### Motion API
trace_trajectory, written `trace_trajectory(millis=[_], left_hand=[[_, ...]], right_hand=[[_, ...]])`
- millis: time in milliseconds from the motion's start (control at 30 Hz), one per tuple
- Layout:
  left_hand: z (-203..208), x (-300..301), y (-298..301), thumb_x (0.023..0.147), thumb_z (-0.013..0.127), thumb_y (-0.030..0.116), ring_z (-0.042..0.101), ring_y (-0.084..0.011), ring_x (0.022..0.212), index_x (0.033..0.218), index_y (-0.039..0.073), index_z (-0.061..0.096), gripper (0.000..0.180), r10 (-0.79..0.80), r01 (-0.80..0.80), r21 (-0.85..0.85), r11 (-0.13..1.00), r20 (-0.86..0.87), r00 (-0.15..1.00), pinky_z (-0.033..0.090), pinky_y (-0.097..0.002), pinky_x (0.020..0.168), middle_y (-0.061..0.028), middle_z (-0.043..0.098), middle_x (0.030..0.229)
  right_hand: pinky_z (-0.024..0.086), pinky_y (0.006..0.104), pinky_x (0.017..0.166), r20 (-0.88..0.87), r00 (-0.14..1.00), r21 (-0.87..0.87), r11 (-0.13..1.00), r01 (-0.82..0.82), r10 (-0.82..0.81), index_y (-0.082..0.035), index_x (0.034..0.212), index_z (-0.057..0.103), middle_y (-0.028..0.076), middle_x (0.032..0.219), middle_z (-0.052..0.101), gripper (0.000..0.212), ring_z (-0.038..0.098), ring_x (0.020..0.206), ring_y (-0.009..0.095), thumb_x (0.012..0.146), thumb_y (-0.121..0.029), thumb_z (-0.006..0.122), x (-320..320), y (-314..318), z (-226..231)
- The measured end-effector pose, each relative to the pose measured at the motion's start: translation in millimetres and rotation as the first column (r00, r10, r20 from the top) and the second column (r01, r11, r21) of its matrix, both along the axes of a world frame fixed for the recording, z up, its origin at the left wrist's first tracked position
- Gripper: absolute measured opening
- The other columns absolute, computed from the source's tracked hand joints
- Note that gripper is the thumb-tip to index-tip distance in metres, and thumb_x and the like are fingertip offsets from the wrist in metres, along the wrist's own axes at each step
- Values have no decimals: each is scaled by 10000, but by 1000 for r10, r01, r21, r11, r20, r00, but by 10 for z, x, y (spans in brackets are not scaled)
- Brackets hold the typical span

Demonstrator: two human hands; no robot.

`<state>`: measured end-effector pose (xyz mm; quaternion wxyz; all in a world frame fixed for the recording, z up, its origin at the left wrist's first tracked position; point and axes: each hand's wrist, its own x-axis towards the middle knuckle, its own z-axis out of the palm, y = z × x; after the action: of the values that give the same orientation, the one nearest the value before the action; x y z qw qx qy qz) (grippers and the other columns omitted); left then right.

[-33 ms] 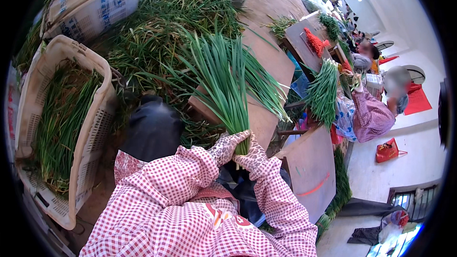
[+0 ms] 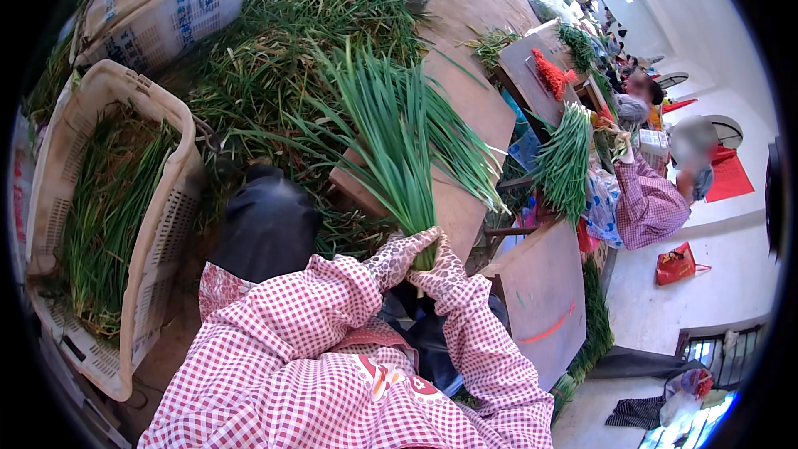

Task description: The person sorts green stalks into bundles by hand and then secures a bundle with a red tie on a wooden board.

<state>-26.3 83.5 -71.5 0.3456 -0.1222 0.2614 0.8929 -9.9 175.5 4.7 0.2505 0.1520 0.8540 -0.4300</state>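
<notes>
My left hand (image 2: 391,263) and my right hand (image 2: 443,266), both in spotted gloves, are closed together around the lower, pale end of a bunch of garlic chives (image 2: 397,158). The long, flat green leaves fan out upward, away from me. Behind and to the right of this bunch, a second bunch of chives (image 2: 465,145) lies on a brown board (image 2: 465,216), its pale ends toward the right. The leaves of the held bunch partly cover it.
A white plastic crate (image 2: 158,283) of loose chives stands at the left. A heap of leaves (image 2: 307,25) spreads beyond my knee (image 2: 270,216). Another board (image 2: 540,299) is at my right. Farther right, a person in a checked sleeve (image 2: 652,204) sits by hanging chives (image 2: 564,162).
The leaf tips of the held bunch have shifted slightly to the left. Both hands stay closed around its base, almost in the same place.
</notes>
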Motion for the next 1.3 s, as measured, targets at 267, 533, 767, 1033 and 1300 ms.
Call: trace_trajectory(millis=[267,533,767,1033,1300], left_hand=[[177,64,-68,872,569,235,506,-148,1002,1243,97,423,421,-187,227,147,963,-247,951,446,-304,807,-79,534,1124],[99,-27,-246,890,521,272,587,-144,858,1120,98,504,288,35,-68,519,852,74,997,492,-248,633,-45,586,1008],[-261,-62,-295,930,393,244,580,-212,821,1067,28,506,279,385,-300,516,802,-63,921,525,-318,676,-80,593,897],[-92,-575,-705,945,394,226,351,-54,379,1057,74,489,212,440,-550,226,804,397,806,243,-218,323,47,459,602],[-108,-328,-708,918,439,252,355,-53,448,1011,139,546,181,334,-329,-150,932,13,942,285,-210,405,57,466,666]], right_hand=[[502,313,490,107,957,-214,934,286,-268,-98,1186,399,94,802,584,490,573,600,195,766,22,620,-73,359,-135],[500,319,497,118,984,-5,991,135,-134,-97,1181,435,103,793,605,537,601,632,198,703,13,654,39,367,354],[501,316,504,93,996,139,990,-6,-7,-95,1184,436,104,802,607,542,603,639,196,700,8,657,870,640,1096],[502,312,513,-241,953,339,904,260,-184,-93,1188,436,105,811,610,548,605,648,193,698,2,661,1570,1311,2211],[502,309,521,-684,719,443,711,546,-126,-92,1191,437,106,821,614,553,607,657,190,695,-3,665,1481,2147,3038]])
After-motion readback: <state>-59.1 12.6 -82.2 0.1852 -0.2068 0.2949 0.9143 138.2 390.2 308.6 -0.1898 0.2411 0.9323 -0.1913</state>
